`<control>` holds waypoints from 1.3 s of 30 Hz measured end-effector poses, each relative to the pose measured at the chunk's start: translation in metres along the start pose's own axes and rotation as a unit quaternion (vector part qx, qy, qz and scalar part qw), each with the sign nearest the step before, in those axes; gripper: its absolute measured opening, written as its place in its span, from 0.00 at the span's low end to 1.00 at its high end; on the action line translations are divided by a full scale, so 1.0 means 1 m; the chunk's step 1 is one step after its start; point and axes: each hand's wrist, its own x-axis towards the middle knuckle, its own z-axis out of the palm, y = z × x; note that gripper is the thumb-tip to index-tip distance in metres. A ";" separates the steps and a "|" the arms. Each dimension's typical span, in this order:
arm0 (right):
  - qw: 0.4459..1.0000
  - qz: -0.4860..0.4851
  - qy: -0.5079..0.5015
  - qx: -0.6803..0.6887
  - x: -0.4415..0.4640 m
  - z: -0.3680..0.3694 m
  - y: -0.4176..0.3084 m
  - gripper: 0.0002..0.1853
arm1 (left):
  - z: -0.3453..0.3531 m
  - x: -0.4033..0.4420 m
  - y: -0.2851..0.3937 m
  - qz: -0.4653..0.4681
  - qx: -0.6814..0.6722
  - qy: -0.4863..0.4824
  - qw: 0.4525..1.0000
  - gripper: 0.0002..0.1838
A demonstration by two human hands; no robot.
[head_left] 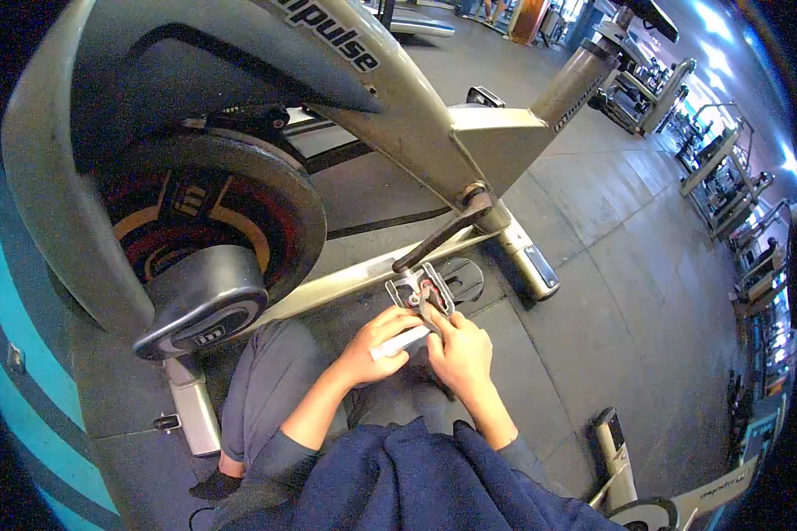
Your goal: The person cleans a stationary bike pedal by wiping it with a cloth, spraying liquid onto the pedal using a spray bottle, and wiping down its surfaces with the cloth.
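Observation:
A spin bike's metal pedal (398, 292), with some red showing inside its cage, hangs at the lower end of the crank arm (443, 232). Just below it, my left hand (372, 352) is closed around a white flat, bar-like piece (400, 342); its exact kind is unclear. Close beside, my right hand (465, 354) pinches a narrow grey strap-like strip (429, 308) that reaches up against the pedal. The fingertips of both hands nearly meet, and they partly hide where the strip and the white piece end.
The bike's flywheel (292, 208) and silver frame (416, 115) rise to the left and ahead. A round dark disc (462, 280) lies behind the pedal. Part of another bike (618, 460) stands at lower right. Gym machines (651, 93) line the far right.

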 end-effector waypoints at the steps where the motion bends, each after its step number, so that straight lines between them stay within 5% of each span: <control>1: 1.000 -0.003 0.008 -0.003 -0.002 0.000 0.001 0.22 | 0.000 0.000 0.000 -0.001 -0.001 0.002 1.000 0.27; 39: 0.999 -0.021 0.006 -0.033 -0.025 0.000 0.010 0.22 | 0.000 0.003 0.000 0.014 -0.013 0.014 1.000 0.26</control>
